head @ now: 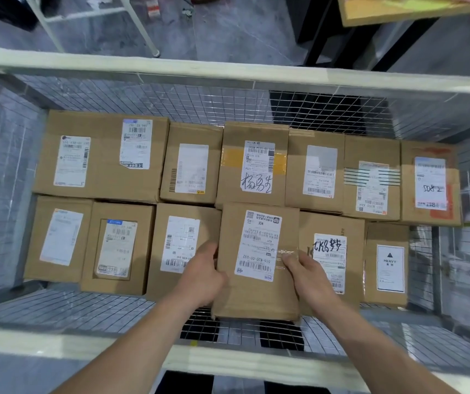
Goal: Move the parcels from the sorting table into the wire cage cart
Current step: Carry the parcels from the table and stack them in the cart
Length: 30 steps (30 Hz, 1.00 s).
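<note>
Inside the wire cage cart [228, 71], over two rows of labelled boxes [101, 155], both hands clasp a parcel [258, 263]: the left hand [199, 277] curls round its left edge, the right hand [309, 275] round its right. Beyond the cart lie grey floor [228, 29], white frame legs [140, 27] and a wooden tabletop [416, 9].

Your white-framed wire mesh cage cart [228, 71] holds two rows of brown cardboard parcels. Your left hand [199, 275] and right hand [309, 275] flank the labelled cardboard parcel [258, 260] in the near row, between its neighbours; the HEAVY-labelled cardboard box [386, 265] sits far right.
</note>
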Each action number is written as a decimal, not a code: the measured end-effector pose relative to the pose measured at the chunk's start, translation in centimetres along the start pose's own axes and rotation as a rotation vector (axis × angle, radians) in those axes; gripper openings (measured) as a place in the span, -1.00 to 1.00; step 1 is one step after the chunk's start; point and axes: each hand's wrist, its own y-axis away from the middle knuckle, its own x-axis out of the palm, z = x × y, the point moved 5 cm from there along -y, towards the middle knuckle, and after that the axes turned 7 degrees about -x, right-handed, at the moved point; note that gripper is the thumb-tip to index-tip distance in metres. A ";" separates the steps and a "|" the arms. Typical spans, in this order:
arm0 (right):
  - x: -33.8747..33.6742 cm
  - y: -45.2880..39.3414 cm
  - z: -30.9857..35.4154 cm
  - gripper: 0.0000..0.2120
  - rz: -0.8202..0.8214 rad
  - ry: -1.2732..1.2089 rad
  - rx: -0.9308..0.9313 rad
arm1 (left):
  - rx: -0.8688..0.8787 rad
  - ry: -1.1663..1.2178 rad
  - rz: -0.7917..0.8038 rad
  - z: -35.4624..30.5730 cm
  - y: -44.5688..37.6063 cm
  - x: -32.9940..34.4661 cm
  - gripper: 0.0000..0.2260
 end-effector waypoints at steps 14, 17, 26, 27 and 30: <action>0.6 -2.2 -0.5 -0.93 -0.156 0.392 -0.198 | 0.063 -0.272 -0.177 2.1 -3.9 1.4 -0.87; 0.6 -3.1 -0.6 -0.84 -0.202 0.477 -0.186 | 0.072 -0.303 -0.217 1.7 -4.7 1.5 -0.85; 0.7 -5.1 -0.6 -0.78 -0.240 0.591 -0.150 | 0.096 -0.503 -0.280 0.9 -6.1 2.3 -0.51; 0.8 -5.3 -0.6 -0.79 -0.236 0.605 -0.153 | 0.100 -0.546 -0.281 0.7 -6.2 2.4 -0.52; 0.9 -5.2 -0.5 -0.80 -0.218 0.605 -0.149 | 0.093 -0.680 -0.263 0.0 -5.9 2.7 -0.53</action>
